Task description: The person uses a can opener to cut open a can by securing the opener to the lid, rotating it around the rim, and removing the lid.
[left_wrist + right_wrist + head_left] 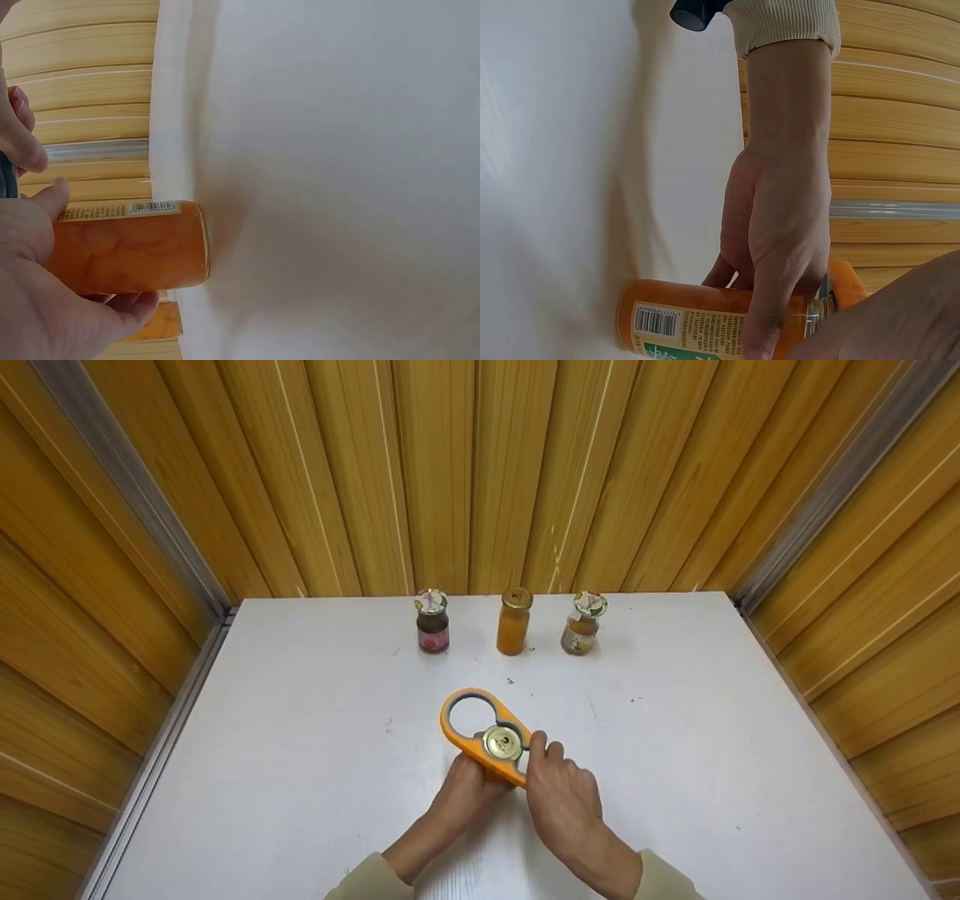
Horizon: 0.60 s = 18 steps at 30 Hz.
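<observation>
My left hand (465,789) grips a tall glass jar of orange fruit pieces (131,255), its fingers and thumb wrapped round the body. The jar is upright, with a printed label and barcode on its side. An orange and grey jar opener (471,747) with round openings lies around its gold lid (502,742); the larger opening points away to the left. My right hand (564,795) holds the opener's near right end, fingers curled over it. In the right wrist view the left hand (787,217) covers part of the jar. Whether the jar's base touches the table cannot be told.
Along the back of the white table (300,720) stand a dark jar with a pink label (433,630), a gold-lidded orange jar (513,626) and a small jar with a patterned cover (580,631). Yellow wood-look panels (435,472) enclose the back and sides.
</observation>
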Tool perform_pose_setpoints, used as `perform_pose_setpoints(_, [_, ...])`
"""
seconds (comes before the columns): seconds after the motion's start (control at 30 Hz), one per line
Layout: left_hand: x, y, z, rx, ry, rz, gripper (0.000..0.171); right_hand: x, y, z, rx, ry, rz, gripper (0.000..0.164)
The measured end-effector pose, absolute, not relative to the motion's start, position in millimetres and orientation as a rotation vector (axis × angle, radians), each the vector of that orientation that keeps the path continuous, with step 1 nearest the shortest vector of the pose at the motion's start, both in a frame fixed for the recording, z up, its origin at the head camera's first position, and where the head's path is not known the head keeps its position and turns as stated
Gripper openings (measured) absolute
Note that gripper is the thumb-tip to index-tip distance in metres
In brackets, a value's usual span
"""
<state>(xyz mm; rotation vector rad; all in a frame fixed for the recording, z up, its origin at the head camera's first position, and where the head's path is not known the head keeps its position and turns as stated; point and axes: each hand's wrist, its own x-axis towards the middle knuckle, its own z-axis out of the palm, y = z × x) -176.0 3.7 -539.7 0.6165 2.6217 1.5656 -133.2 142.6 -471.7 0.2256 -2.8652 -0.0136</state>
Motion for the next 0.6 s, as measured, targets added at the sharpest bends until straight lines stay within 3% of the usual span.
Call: perform_pose_setpoints(0.6, [-178.3, 10.9, -542.0, 0.592, 2.705, 1.625, 0.055, -134.6, 146.1, -475.6, 0.26, -2.836, -0.022, 0.05])
